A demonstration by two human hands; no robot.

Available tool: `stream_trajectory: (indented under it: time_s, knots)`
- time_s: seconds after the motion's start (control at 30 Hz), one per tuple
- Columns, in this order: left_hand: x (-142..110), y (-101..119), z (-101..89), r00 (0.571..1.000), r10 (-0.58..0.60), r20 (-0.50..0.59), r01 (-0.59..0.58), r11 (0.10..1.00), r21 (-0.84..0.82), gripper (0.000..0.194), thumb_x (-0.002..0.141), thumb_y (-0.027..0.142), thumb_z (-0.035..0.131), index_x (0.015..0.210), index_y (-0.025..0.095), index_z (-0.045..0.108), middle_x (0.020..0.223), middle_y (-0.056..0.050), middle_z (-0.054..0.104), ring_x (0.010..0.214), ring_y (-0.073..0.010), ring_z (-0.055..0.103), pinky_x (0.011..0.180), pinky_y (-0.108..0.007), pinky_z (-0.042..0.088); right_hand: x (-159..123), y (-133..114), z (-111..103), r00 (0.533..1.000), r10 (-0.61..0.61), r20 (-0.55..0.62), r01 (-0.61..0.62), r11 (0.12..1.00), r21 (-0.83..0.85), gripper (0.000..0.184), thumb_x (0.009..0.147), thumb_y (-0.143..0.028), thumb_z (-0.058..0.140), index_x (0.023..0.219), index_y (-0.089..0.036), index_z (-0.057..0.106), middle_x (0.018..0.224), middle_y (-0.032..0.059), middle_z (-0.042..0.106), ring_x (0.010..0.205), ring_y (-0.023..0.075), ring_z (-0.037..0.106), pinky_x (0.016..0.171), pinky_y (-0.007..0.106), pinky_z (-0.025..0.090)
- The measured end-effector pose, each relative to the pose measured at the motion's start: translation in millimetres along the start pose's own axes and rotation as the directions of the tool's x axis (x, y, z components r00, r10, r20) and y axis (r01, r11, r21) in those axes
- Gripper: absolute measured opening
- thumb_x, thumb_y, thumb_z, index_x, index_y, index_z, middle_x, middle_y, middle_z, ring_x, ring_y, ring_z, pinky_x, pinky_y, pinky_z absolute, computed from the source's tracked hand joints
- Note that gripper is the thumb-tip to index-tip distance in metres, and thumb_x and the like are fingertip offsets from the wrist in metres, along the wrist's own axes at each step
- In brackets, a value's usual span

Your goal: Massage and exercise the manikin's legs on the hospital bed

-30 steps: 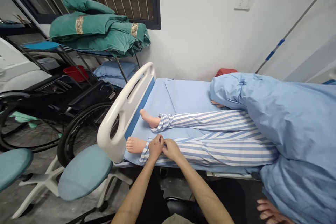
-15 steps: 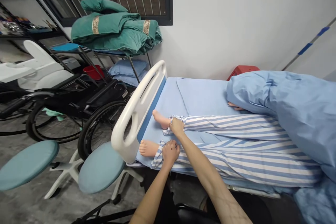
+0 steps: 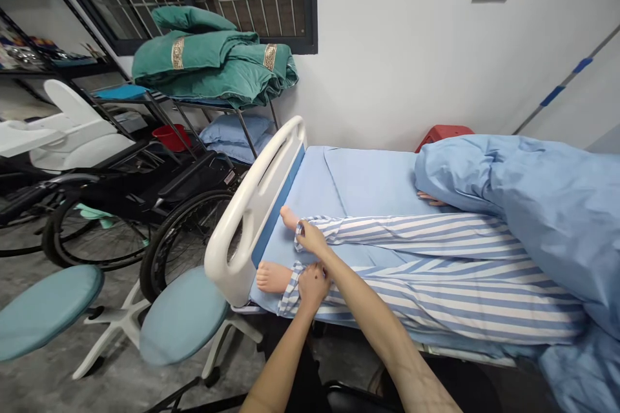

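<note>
You have both hands at the ankle ends of the striped trousers (image 3: 450, 290), which lie along the bed over two outstretched legs. Your left hand (image 3: 314, 282) rests on the near leg, just behind the near cuff (image 3: 289, 293); its fingers curl downward, but their tips are hidden, so I cannot tell whether they pinch the cloth. Your right hand (image 3: 312, 239) lies over the far ankle at the far cuff (image 3: 316, 220), thumb side toward the far foot (image 3: 289, 217); whether it grips or only presses there, I cannot tell. That arm slants across the near leg because you work from the near side of the bed. Both feet are bare, the near foot (image 3: 274, 277) pointing at the white footboard (image 3: 232, 222), so the cuffs sit well within your reach. The blue quilt (image 3: 547, 206) is heaped toward the other end, probably to keep the lower legs uncovered. The light blue sheet (image 3: 372, 174) lies beneath everything.
</note>
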State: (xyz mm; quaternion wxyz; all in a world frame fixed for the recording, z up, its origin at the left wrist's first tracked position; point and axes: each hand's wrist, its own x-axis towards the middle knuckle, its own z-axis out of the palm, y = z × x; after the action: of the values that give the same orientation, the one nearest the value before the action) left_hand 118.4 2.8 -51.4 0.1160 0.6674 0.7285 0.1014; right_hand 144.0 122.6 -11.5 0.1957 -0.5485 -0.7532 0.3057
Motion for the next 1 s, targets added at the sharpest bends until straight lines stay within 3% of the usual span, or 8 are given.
stream_trajectory:
  time_s: [0.1,0.2,0.3,0.47,0.63,1.0]
  knots:
    - [1.1,-2.0,2.0,0.999,0.0,0.033,-0.001,0.999,0.036,0.032,0.085,0.033,0.047,0.098,0.013,0.068,0.098,-0.014,0.069,0.092,-0.0243,0.063,0.074,-0.031,0.04,-31.7,9.0,-1.9,0.998,-0.042,-0.039,0.042,0.999,-0.016,0.048,0.08,-0.019,0.052,0.128,-0.018,0.047,0.116,0.008,0.063,0.1,0.0192,0.059,0.081,0.027,0.041]
    - [2.5,-3.9,4.6,0.998,-0.001,0.063,-0.003,0.997,0.075,0.036,0.084,0.034,0.048,0.105,0.01,0.066,0.097,-0.016,0.068,0.09,-0.0253,0.064,0.072,-0.031,0.04,-68.4,23.8,-6.3,0.995,-0.081,-0.05,0.081,0.997,-0.012,0.045,0.081,-0.019,0.05,0.126,-0.018,0.049,0.113,0.0064,0.065,0.102,0.0182,0.058,0.086,0.026,0.041]
    - [3.2,-4.1,7.0,1.0,0.026,0.007,-0.026,0.997,0.072,0.032,0.086,0.03,0.045,0.104,0.013,0.065,0.096,-0.013,0.068,0.088,-0.0228,0.064,0.069,-0.029,0.039,-101.8,40.7,-15.8,0.995,-0.065,-0.07,0.062,0.997,-0.035,0.035,0.083,-0.019,0.048,0.117,-0.017,0.056,0.109,0.0061,0.066,0.104,0.0177,0.058,0.089,0.026,0.041]
    - [3.5,-2.2,10.1,0.993,0.066,-0.102,-0.059,0.996,0.071,0.027,0.087,0.029,0.041,0.085,0.018,0.065,0.088,-0.008,0.069,0.085,-0.0209,0.063,0.064,-0.027,0.034,-140.6,61.0,-44.1,0.99,-0.026,-0.14,0.002,0.986,-0.166,0.028,0.088,-0.02,0.043,0.11,-0.017,0.06,0.109,0.0074,0.066,0.104,0.0177,0.057,0.09,0.027,0.04]
    - [4.8,-3.4,10.6,0.988,0.088,-0.124,-0.076,0.992,0.097,0.023,0.086,0.026,0.042,0.082,0.02,0.064,0.087,-0.005,0.07,0.083,-0.0195,0.063,0.062,-0.027,0.033,-164.5,74.5,-60.2,0.989,0.04,-0.145,-0.081,0.954,-0.287,0.028,0.09,-0.022,0.043,0.111,-0.016,0.061,0.107,0.0089,0.066,0.101,0.0191,0.058,0.085,0.027,0.039]
    - [6.0,-3.0,4.8,0.991,0.103,-0.081,-0.092,0.987,0.13,0.02,0.086,0.026,0.044,0.079,0.022,0.063,0.089,-0.004,0.071,0.082,-0.0178,0.063,0.064,-0.024,0.034,-175.7,84.3,-44.4,0.988,0.062,-0.144,-0.119,0.894,-0.433,0.032,0.093,-0.028,0.039,0.101,-0.011,0.065,0.096,0.0149,0.069,0.09,0.0244,0.064,0.078,0.032,0.04]
